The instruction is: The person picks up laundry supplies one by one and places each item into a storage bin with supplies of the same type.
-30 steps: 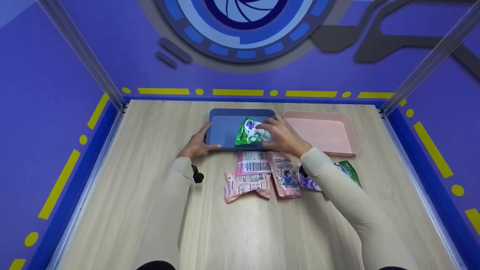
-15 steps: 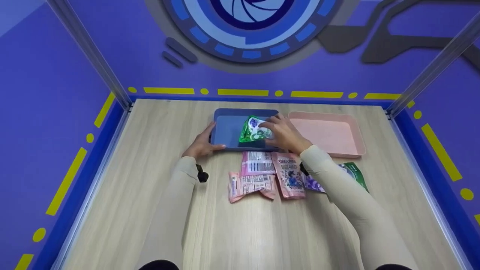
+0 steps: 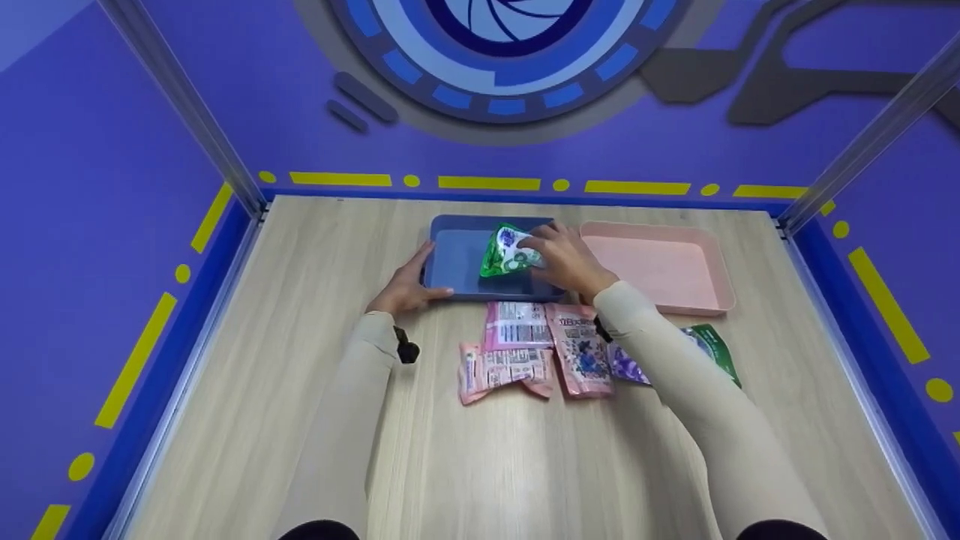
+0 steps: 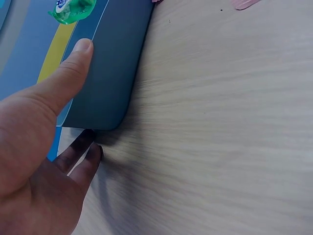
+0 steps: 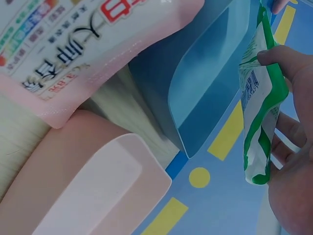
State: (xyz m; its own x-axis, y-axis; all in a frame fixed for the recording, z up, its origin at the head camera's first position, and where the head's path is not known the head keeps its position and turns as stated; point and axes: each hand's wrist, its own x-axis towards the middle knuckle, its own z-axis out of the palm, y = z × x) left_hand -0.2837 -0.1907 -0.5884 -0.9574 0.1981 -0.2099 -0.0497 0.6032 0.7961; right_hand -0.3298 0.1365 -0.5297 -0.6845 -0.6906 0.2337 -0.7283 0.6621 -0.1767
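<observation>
My right hand (image 3: 566, 259) pinches a green-and-white detergent pouch (image 3: 501, 256) over the blue tray (image 3: 459, 259). In the right wrist view this pouch (image 5: 259, 112) is tilted up, thumb on one face and fingers behind. At the tray's left end, my left hand (image 3: 405, 289) rests on the corner. The left wrist view shows its thumb laid straight along the rim of the tray (image 4: 110, 73), fingers nearly straight by the end wall. Whether the pouch touches the tray floor is hard to tell.
A pink tray (image 3: 652, 266) stands right of the blue one. In front lie pink pouches, one upper (image 3: 517, 326), one lower (image 3: 504, 369) and one right (image 3: 581, 352). A purple pouch (image 3: 628, 366) and a green pouch (image 3: 716, 349) are partly behind the right sleeve.
The right hand and green-and-white pouch have shifted slightly up and away within the blue tray's area. The left hand keeps its place at the tray. The head view has shifted a little.
</observation>
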